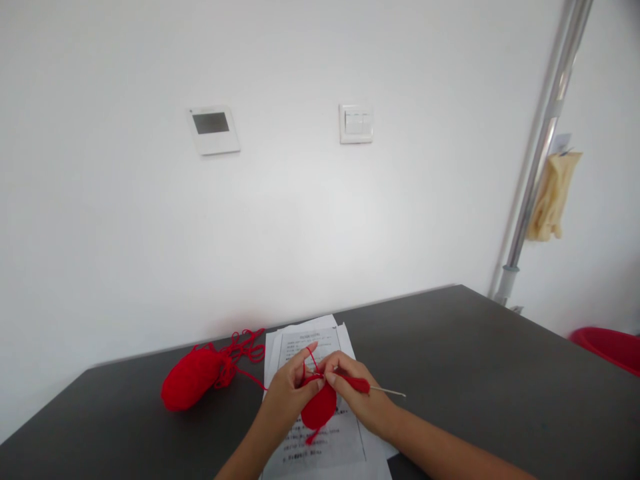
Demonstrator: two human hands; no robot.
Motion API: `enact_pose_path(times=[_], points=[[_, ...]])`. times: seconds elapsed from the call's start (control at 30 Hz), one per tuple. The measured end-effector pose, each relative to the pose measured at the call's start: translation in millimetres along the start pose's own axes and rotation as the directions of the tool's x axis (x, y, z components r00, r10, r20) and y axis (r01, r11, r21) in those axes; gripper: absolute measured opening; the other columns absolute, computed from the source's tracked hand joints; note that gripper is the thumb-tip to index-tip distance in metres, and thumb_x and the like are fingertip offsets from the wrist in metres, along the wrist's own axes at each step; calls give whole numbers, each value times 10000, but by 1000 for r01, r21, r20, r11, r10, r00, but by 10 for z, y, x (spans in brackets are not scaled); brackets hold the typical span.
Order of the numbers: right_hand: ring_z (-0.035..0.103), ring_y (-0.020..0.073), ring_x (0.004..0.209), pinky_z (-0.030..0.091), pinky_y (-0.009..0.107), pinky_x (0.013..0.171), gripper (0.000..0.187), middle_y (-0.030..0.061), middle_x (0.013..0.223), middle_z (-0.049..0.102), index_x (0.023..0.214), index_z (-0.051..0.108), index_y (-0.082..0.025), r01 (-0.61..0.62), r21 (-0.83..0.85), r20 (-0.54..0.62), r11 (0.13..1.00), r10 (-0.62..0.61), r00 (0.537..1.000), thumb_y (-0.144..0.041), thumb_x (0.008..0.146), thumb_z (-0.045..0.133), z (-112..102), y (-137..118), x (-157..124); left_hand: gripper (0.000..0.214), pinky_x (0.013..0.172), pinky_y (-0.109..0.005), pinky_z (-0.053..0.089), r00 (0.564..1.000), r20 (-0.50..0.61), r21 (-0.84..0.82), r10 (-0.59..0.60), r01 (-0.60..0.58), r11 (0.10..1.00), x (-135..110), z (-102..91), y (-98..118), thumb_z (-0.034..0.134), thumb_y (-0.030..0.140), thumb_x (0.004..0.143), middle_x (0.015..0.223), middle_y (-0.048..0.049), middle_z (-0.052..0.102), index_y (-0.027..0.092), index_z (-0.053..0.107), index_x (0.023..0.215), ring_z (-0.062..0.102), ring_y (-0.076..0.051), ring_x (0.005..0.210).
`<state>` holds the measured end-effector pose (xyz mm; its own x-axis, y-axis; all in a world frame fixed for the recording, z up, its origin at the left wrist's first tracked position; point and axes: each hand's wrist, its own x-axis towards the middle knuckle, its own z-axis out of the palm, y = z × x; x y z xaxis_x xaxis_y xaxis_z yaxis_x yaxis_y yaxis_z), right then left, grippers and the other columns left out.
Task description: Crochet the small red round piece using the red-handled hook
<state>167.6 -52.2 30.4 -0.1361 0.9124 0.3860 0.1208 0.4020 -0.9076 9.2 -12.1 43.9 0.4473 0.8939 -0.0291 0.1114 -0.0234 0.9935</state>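
My left hand (289, 393) pinches a small round red crochet piece (318, 408), with the yarn strand looped over its raised forefinger. My right hand (356, 393) is closed on a crochet hook (373, 388) with a red handle; its thin metal end sticks out to the right. Both hands meet over printed paper sheets (330, 443) on the dark table (475, 373). A red yarn ball (193, 378) lies to the left, and its loose strand runs to the work.
A white wall stands right behind the table, bearing a small control panel (213, 129) and a light switch (356, 123). A metal pole (543, 150) with yellowish gloves (553, 197) hanging rises at the right. A red basin (610, 347) sits low at the far right.
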Motion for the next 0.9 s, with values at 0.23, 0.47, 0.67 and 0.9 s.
enact_pose_path(times=[0.23, 0.47, 0.67, 0.9], points=[[491, 133, 670, 393, 255, 628, 157, 4, 741, 556, 767, 448, -194, 9, -199, 13, 980, -6, 1000, -256, 903, 400, 11, -14, -48, 708, 538, -231, 320, 996, -87, 135, 28, -16, 991, -22, 4, 14, 682, 286, 659, 542, 85, 413, 122, 491, 1321, 393, -101, 522], [508, 188, 949, 449, 349, 839, 106, 93, 1019, 534, 966, 452, -189, 340, -466, 22, 817, -374, 927, -139, 914, 375, 125, 88, -89, 578, 750, -294, 444, 975, -220, -129, 36, -65, 990, -20, 160, -46, 705, 332, 666, 690, 2, 625, 154, 595, 1205, 584, -185, 721], [464, 207, 1097, 413, 390, 959, 206, 97, 1107, 544, 1076, 455, -195, 494, -442, 165, 749, -473, 865, -127, 881, 454, 7, -18, -50, 508, 801, -289, 456, 991, 100, -529, -87, 127, 839, -2, 106, -1, 769, 237, 626, 964, -98, 691, 157, 641, 1111, 639, -214, 876], [555, 159, 930, 473, 317, 834, 99, 54, 955, 619, 967, 549, -211, 469, -309, 144, 827, -447, 883, -181, 878, 515, -95, -56, -6, 445, 662, -215, 441, 947, 307, -487, -93, 240, 840, -40, -153, 25, 735, 168, 674, 877, -84, 703, 171, 658, 1112, 642, -142, 720]])
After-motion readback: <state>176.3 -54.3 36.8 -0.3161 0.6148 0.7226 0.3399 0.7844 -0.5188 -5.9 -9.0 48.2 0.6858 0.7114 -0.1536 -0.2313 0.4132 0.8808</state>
